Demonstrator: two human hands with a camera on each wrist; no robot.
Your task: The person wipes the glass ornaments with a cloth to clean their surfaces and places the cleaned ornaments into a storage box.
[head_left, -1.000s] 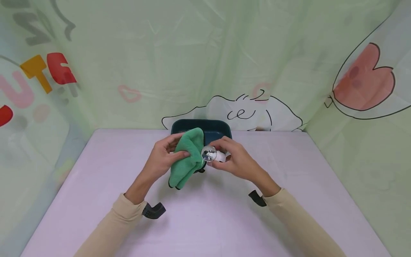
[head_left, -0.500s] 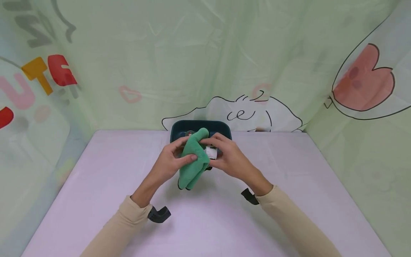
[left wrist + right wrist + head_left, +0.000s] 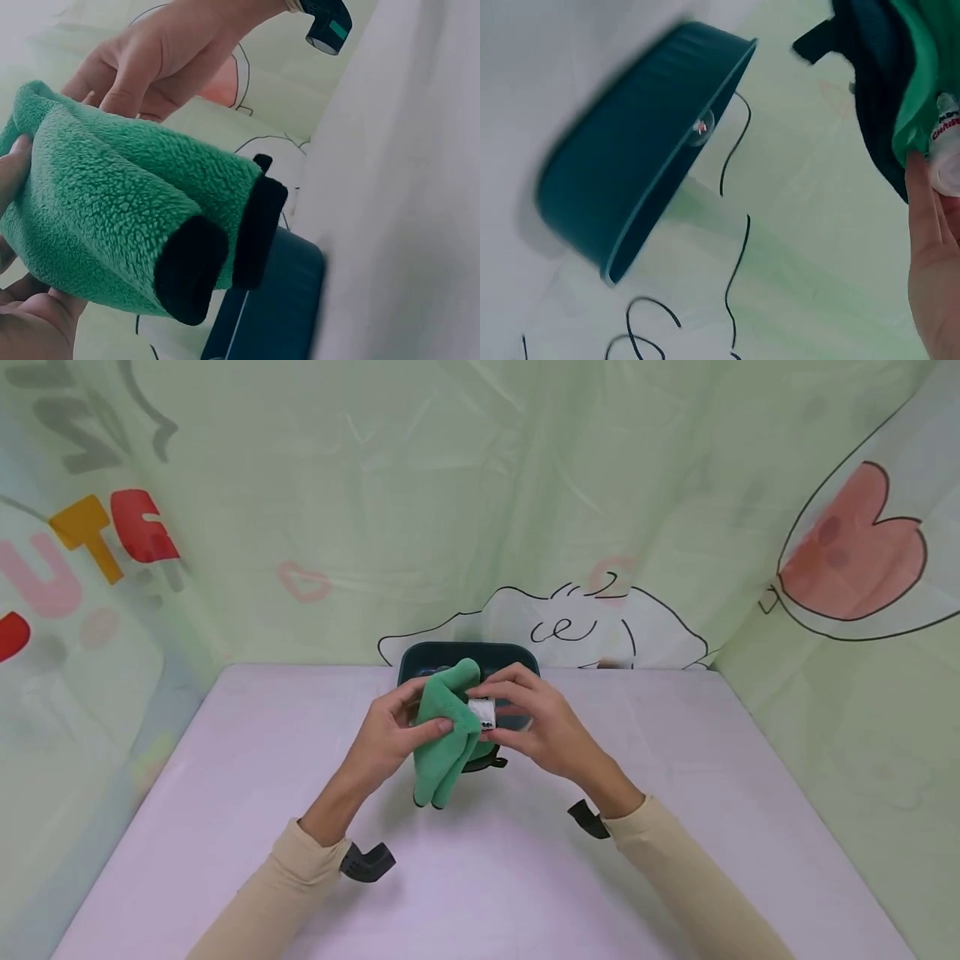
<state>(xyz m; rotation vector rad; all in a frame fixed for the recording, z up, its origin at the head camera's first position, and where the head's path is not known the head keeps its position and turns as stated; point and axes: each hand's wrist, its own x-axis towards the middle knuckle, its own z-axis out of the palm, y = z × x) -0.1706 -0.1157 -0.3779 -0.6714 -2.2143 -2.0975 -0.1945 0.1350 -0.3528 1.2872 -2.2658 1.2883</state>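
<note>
My left hand (image 3: pixel 381 727) grips a green plush cloth (image 3: pixel 441 756) with black trim, its thumb on the near side. Folded corners of the cloth (image 3: pixel 127 195) hang down in the left wrist view. Against the cloth's right side, my right hand (image 3: pixel 551 727) pinches a small white bottle (image 3: pixel 482 713) between thumb and fingers. In the right wrist view the bottle (image 3: pixel 946 142) shows a printed label and a pale round end, and its narrow end lies against the green fabric. The cloth hides part of the bottle in the head view.
A dark teal tray (image 3: pixel 517 655) stands behind the hands at the table's back edge. A clear round item (image 3: pixel 701 127) shows at its rim in the right wrist view. Printed fabric walls (image 3: pixel 337 510) enclose the pale table (image 3: pixel 465 877).
The bottle's clear domed end, facing up a second ago, has turned out of sight against the cloth. Both hands shifted right and closer together, then slightly back left.
</note>
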